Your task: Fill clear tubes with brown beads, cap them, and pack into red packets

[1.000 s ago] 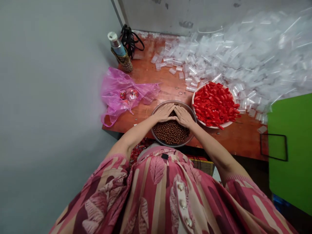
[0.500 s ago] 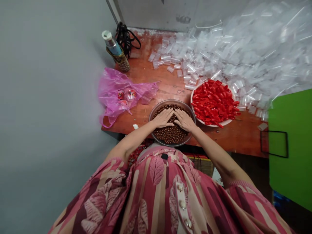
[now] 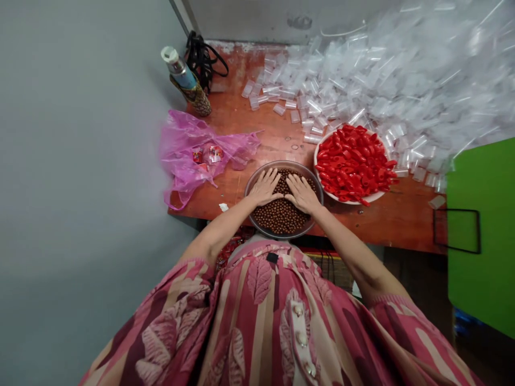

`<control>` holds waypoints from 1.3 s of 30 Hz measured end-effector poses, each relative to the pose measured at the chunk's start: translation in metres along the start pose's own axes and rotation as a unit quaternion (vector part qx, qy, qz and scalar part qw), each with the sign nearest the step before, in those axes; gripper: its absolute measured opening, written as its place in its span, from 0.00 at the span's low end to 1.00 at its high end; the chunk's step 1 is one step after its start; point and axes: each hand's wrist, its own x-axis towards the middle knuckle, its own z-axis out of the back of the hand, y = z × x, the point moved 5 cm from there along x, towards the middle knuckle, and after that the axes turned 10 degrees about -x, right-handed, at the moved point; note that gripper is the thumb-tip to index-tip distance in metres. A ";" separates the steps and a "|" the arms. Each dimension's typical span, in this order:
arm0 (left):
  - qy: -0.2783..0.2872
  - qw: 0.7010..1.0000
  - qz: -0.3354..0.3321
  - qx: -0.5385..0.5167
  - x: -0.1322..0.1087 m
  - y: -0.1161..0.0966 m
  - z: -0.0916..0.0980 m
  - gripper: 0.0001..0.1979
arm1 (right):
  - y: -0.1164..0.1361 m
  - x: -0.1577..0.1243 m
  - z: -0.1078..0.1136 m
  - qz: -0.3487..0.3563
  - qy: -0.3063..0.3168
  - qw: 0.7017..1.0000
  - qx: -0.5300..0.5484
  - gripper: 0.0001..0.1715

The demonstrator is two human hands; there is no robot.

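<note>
A round metal bowl at the front edge of the table holds a layer of small round brown balls. My left hand lies flat on the balls in the left half, fingers stretched out and pointing away from me. On the right half rests my right hand, palm down with its fingers spread. The two thumbs point toward each other near the middle of the bowl. Whatever lies under the palms is hidden.
A pale basin heaped with red plastic pieces stands right of the bowl. Clear plastic tubes pile up behind. Leftward are a pink plastic bag, a bottle and black cable. A green panel borders the right.
My hands have moved apart at the fingertips, which were close together before. The fingers are now more spread. The view has shifted slightly.
</note>
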 end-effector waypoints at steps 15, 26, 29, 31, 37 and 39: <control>0.016 0.999 -0.042 0.023 -0.022 -0.019 -0.005 0.37 | 0.033 -0.026 0.001 0.025 0.015 1.000 -0.007 0.41; -0.006 1.000 -0.003 0.003 -0.022 -0.021 -0.017 0.43 | -0.007 -0.020 -0.008 -0.181 -0.014 0.982 0.049 0.46; -0.006 1.000 -0.013 -0.001 -0.022 -0.019 -0.016 0.42 | 0.011 -0.024 -0.012 -0.199 -0.011 0.978 0.069 0.45; -0.005 1.000 -0.014 -0.005 -0.025 -0.018 -0.013 0.41 | 0.024 -0.026 -0.010 -0.170 0.002 0.982 0.078 0.44; -0.008 1.000 -0.002 -0.007 -0.045 -0.027 -0.016 0.46 | 0.028 -0.035 -0.005 -0.181 -0.030 0.981 0.068 0.44; 0.000 1.000 0.003 -0.007 -0.047 -0.031 -0.023 0.47 | 0.024 -0.033 -0.012 -0.197 -0.024 0.978 0.064 0.45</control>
